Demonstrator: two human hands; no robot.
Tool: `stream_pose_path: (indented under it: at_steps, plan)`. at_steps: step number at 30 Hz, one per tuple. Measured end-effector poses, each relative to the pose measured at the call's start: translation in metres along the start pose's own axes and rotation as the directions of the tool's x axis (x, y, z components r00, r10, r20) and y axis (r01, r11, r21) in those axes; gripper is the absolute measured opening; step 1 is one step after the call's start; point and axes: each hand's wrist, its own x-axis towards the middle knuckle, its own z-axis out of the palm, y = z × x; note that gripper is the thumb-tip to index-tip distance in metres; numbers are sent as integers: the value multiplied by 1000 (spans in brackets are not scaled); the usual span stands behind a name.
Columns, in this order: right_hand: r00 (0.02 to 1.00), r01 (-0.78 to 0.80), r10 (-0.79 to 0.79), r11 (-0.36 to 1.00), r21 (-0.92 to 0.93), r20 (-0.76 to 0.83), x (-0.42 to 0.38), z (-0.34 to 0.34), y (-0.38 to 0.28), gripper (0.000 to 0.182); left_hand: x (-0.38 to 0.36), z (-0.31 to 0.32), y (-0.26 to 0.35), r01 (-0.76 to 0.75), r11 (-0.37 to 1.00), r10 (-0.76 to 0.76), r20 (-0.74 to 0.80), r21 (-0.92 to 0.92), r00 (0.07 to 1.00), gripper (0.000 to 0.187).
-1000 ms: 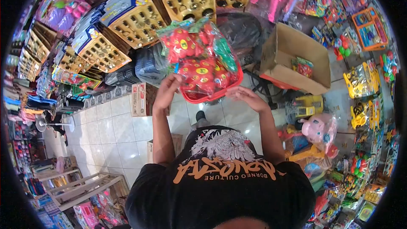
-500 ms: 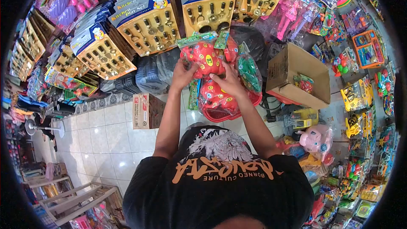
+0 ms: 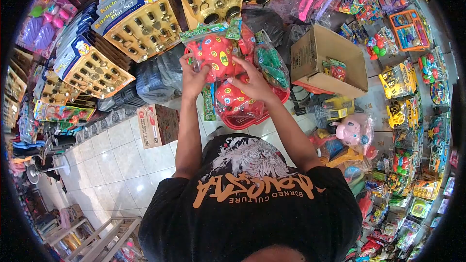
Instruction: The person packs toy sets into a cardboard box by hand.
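Note:
I hold a clear bag of red toys (image 3: 216, 53) with a green header card up in front of me. My left hand (image 3: 193, 76) grips its left side and my right hand (image 3: 252, 81) grips its lower right. Below it a red basket (image 3: 266, 112) holds more packs: another red toy bag (image 3: 233, 104) and a green toy bag (image 3: 272, 63). A green card pack (image 3: 209, 103) hangs by my left wrist.
Kitchen Play Set cards (image 3: 136, 19) line the wall ahead. An open cardboard box (image 3: 330, 63) stands to the right. A small carton (image 3: 155, 125) sits on the tiled floor at left. Packaged toys, a pink pig toy (image 3: 357, 128) among them, crowd the right side.
A second ago both hands were under the basket of toy bags. They have since closed on the top red toy bag, which is now raised slightly and shifted left.

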Motion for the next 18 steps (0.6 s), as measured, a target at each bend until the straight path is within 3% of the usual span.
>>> stream_pose_path:
  at_steps: [4, 6, 7, 9, 10, 12, 16, 18]
  plan:
    - [998, -66, 66, 995, 70, 2, -7, -17, 14, 91, -7, -2, 9, -50, 998, 46, -98, -43, 994, 48]
    - [992, -46, 60, 991, -123, 107, -13, -24, 21, 106, -11, -10, 11, -51, 990, 34, -131, -135, 991, 46]
    - [993, -47, 60, 991, -122, 105, -14, -26, 15, 106, -9, -24, 8, -66, 982, 34, -180, -179, 983, 46]
    - [948, -10, 121, 935, -354, 293, -21, -26, 1, 118, -15, -33, 16, -109, 932, 23, -242, -346, 970, 45]
    - [949, -11, 120, 937, -349, 291, -23, -22, 2, 118, -18, -39, 18, -124, 901, 11, -265, -416, 964, 47]
    - [912, 84, 149, 844, -529, 382, -23, -12, 4, 120, -19, -50, 20, -190, 840, 34, -301, -508, 953, 49]
    - [920, 101, 123, 844, -527, 373, -18, -11, -1, 111, -31, -62, 29, -223, 809, 47, -318, -543, 947, 55]
    - [927, 41, 125, 903, -428, 353, -19, -16, -3, 102, -36, -76, 21, -228, 822, 53, -329, -521, 943, 57]
